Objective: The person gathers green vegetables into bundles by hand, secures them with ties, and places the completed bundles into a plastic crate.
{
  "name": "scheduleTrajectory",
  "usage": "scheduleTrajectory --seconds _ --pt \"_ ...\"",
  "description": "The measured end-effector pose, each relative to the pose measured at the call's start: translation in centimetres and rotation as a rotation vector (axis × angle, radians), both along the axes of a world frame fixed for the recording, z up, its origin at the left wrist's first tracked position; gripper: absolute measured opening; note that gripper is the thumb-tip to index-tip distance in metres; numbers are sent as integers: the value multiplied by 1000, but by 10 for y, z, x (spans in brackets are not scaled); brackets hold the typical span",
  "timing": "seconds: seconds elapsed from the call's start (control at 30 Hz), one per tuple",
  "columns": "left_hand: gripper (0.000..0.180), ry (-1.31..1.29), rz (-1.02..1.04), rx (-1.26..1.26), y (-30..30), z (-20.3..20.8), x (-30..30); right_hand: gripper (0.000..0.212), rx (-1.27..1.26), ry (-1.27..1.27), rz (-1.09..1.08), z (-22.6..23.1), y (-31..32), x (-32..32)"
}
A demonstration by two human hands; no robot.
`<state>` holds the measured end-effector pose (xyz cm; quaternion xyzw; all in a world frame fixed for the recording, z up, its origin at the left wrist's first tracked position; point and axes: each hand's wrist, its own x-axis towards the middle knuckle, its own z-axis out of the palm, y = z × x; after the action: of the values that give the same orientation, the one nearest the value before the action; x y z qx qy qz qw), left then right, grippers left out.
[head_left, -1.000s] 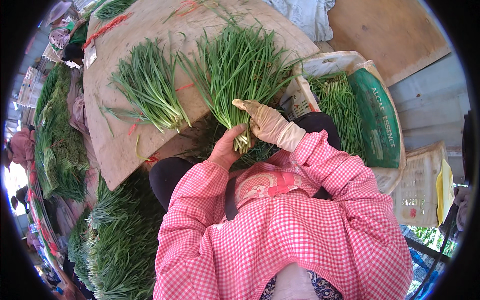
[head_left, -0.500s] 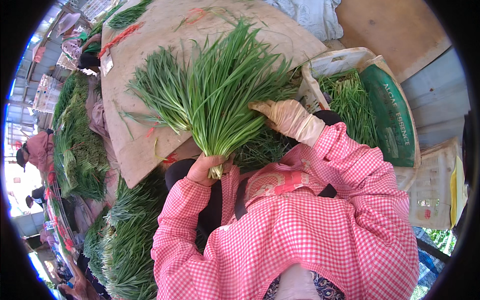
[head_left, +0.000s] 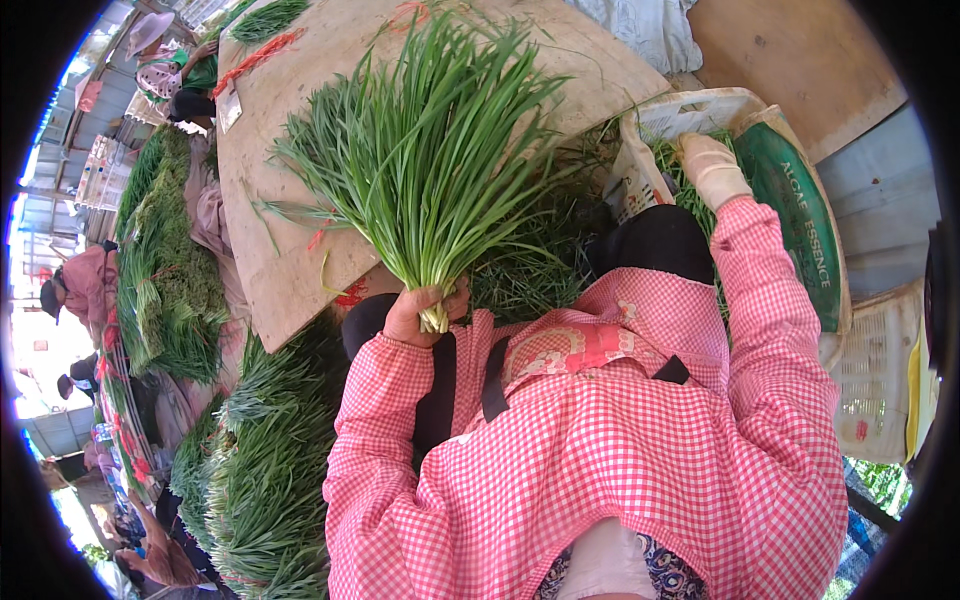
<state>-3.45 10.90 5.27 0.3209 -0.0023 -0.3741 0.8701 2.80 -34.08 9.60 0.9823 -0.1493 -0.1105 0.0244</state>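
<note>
My bare left hand (head_left: 428, 312) is closed around the pale stem ends of a bunch of garlic chives (head_left: 440, 160), whose long green blades fan up over the board. Behind that fan, a second pile of chives (head_left: 318, 150) rests on the wooden board (head_left: 300, 60), partly covered. My gloved right hand (head_left: 712, 170) is at the white plastic crate (head_left: 632, 165) on the right, over the cut chives (head_left: 665, 155) in it. Its fingers point down among the greens, and their grip does not show.
A green printed sack (head_left: 790, 220) lines the crate's right side. Loose dark greens (head_left: 530, 265) lie below the board's edge. Stacked chive bundles (head_left: 265, 470) stand at my left, with red ties (head_left: 258, 60) on the board. Other people (head_left: 165, 65) sit at the far left.
My right hand has left the held bunch and moved right, over the crate. My left hand keeps its grip, and the bunch stands a little more upright.
</note>
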Motion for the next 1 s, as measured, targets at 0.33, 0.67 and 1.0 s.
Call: scheduleTrajectory --seconds 0.33,0.67,1.0 --pt "43 23 53 -111 -19 5 8 83 743 12 443 -47 184 -49" --pt "47 -96 37 39 -31 3 7 34 397 -364 846 -205 174 9" --pt "43 -186 129 186 -29 14 2 49 191 369 588 -45 195 -70"
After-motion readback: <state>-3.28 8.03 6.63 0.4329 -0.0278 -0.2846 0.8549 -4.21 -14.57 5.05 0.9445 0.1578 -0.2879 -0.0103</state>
